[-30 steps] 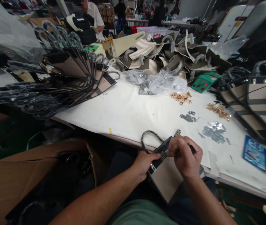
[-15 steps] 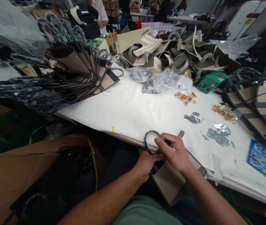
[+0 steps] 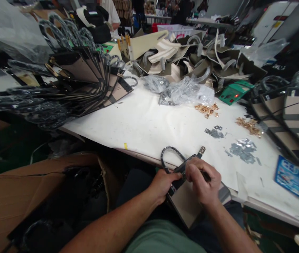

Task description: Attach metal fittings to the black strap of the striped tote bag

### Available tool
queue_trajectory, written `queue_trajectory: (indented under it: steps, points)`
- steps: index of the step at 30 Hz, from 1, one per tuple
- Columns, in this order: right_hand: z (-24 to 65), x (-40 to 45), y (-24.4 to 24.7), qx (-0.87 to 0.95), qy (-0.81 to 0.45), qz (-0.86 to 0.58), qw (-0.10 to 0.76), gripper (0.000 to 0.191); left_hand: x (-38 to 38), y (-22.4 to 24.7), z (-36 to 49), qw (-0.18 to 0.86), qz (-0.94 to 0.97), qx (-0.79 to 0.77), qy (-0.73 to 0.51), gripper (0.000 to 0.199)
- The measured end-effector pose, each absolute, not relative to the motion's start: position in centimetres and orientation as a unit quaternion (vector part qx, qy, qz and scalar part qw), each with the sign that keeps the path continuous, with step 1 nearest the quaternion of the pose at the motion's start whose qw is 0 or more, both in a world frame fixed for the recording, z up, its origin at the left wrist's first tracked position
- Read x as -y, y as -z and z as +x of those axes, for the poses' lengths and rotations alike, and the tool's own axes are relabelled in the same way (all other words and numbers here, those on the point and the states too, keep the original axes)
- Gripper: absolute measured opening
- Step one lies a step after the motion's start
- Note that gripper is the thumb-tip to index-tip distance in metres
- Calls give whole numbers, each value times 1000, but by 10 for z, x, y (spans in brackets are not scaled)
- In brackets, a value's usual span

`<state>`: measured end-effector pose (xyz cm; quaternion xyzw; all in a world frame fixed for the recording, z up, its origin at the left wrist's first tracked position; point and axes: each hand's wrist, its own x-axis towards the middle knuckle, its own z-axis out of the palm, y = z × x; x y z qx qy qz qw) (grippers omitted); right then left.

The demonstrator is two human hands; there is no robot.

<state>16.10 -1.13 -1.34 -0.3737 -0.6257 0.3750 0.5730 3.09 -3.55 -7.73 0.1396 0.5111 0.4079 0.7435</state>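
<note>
A handbag panel (image 3: 187, 207) with a beige inner face and dark trim rests at the table's front edge, over my lap. Its wrapped handle (image 3: 165, 151) loops up at the far side, and a gold clasp (image 3: 202, 150) sticks out from the trim. My left hand (image 3: 162, 184) grips the panel's left edge, thumb lying on the dark trim. Over the trim, my right hand (image 3: 203, 179) is closed with the fingers curled. Something dark shows inside that hand, too hidden to name.
Gold fittings (image 3: 248, 126) and grey metal plates (image 3: 244, 151) lie in small piles on the white table (image 3: 138, 123). Stacked bag panels (image 3: 86, 73) stand at left, more at right. A green box (image 3: 235, 92) sits behind. Below left is an open cardboard box (image 3: 33, 186).
My right hand has moved right and down from near the handle to over the trim, its fist turned. More of the trim shows. My left hand still grips the panel.
</note>
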Motion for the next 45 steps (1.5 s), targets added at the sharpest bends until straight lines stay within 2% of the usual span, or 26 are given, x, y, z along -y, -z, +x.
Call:
queue_trajectory:
  steps: [2, 6, 8, 12, 14, 17, 20, 24, 28, 35, 38, 40, 42, 45]
  points:
    - [166, 9, 20, 624, -385, -398, 552, 32, 35, 78, 31, 742, 140, -516, -404, 34]
    - [164, 9, 2, 570, -389, -319, 650, 25, 35, 78, 32, 750, 134, -518, -388, 31]
    - [157, 10, -1, 579, -375, -305, 656, 25, 35, 77, 31, 747, 137, -515, -397, 30]
    - [157, 12, 20, 640, -365, -402, 544, 35, 35, 75, 30, 743, 145, -500, -420, 35]
    - [172, 15, 28, 627, -368, -454, 516, 39, 36, 77, 29, 748, 144, -503, -408, 36]
    - [206, 25, 25, 572, -356, -574, 465, 43, 36, 82, 27, 753, 142, -510, -392, 39]
    - [230, 32, 20, 562, -313, -667, 376, 42, 37, 85, 27, 757, 150, -510, -379, 45]
    - [240, 29, 30, 669, -206, -654, 287, 27, 40, 75, 25, 764, 172, -500, -370, 50]
    - [247, 22, 35, 677, -143, -678, 249, 34, 46, 61, 15, 774, 230, -452, -380, 48]
    - [245, 16, 30, 689, -203, -688, 103, 28, 53, 86, 2, 752, 204, -503, -374, 49]
    - [241, 6, 30, 674, -198, -709, 56, 36, 44, 84, -1, 745, 246, -507, -358, 50]
    - [241, -1, 29, 665, -200, -718, 44, 40, 38, 73, -9, 713, 330, -520, -334, 52]
    - [242, -6, 28, 662, -206, -719, 46, 38, 35, 60, -23, 616, 467, -564, -290, 49]
    - [244, -9, 28, 660, -213, -719, 50, 37, 40, 46, -48, 316, 646, -646, -255, 33]
